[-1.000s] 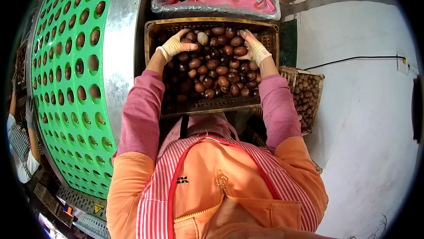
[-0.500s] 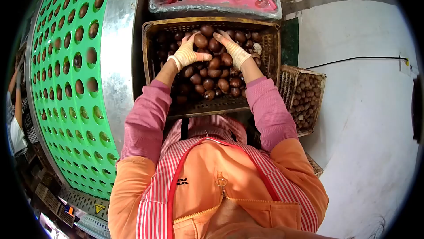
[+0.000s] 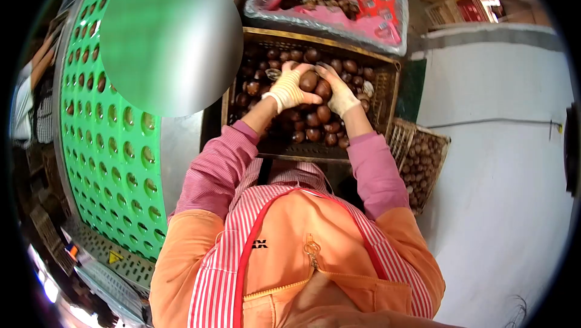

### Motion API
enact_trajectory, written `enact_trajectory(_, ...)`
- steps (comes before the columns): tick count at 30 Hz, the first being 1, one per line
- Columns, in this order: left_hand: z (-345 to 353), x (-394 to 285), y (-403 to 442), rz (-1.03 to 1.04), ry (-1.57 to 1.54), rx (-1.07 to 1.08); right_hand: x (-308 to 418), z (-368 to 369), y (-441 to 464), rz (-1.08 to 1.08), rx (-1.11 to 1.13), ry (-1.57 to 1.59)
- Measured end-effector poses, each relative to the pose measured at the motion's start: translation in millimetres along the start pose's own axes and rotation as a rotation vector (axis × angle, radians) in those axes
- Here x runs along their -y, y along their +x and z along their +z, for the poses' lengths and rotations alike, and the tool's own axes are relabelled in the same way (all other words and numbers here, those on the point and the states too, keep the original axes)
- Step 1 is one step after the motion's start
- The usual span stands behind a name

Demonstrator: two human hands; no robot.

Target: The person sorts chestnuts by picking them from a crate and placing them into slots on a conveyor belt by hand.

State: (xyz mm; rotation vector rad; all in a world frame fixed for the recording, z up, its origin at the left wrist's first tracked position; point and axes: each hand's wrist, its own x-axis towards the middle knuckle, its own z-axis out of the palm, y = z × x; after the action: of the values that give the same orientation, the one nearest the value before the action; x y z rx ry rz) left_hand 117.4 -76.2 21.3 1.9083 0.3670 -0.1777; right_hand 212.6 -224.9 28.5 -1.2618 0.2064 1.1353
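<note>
A brown plastic crate (image 3: 245, 151) in front of me holds many glossy dark-brown, egg-shaped things (image 3: 313, 119); their exact kind is unclear. My left hand (image 3: 287, 92), in a pale ribbed glove, curls against the left side of a cluster, its thumb below. From the right, my gloved right hand (image 3: 340, 93) closes round the same cluster, its thumb side partly hidden. Between the palms two large dark-brown egg-shaped things (image 3: 308, 81) show; others under the fingers are hidden. A whitish, broken-looking piece (image 3: 368, 89) lies at the crate's right side.
To the left runs a green holed conveyor (image 3: 121, 198) with a metal edge; a round blur hides part of it. A lined box (image 3: 339, 20) with damaged-looking pieces stands behind the crate. Another crate (image 3: 446, 152) stands right, beside a white surface (image 3: 502, 207). Another person's arm (image 3: 41, 61) shows far left.
The view has turned, so the crate appears further right and tilted. My hands have drawn closer together round the cluster. The conveyor's filled holes have shifted towards its far end.
</note>
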Motion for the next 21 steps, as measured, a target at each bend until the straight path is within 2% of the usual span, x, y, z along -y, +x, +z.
enact_trajectory(2, 7.2, -2.5, -5.6, 0.033, -0.074, -0.045, -13.0, -20.7, 8.0, 0.151, 0.121, 0.204)
enact_trajectory(4, 19.4, 2.2, -9.5, 0.03, -0.011, -0.058, -34.8, -41.9, 15.6, 0.085, 0.31, 0.272)
enact_trajectory(6, 22.7, 2.3, -12.9, -0.012, -0.074, -0.038, -18.5, -32.2, -2.1, 0.25, 0.145, 0.149)
enact_trajectory(8, 16.8, -11.7, -22.2, -0.046, -0.085, -0.035, -10.8, -15.8, -15.8, 0.238, 0.089, 0.144)
enact_trajectory(12, 1.2, -38.5, -44.7, -0.036, -0.118, -0.041, -2.0, -9.6, -31.5, 0.251, 0.115, 0.094)
enact_trajectory(15, -12.8, -39.4, -53.3, 0.049, -0.075, -0.129, 9.0, 18.2, -41.4, 0.215, 0.096, 0.104)
enact_trajectory(18, -46.8, -41.4, -81.2, 0.117, -0.093, -0.236, 19.2, 52.7, -37.2, 0.155, 0.206, -0.039)
enact_trajectory(21, -90.2, -37.7, -128.5, 0.166, -0.125, -0.428, 17.1, 121.6, -34.6, 0.129, 0.383, -0.068)
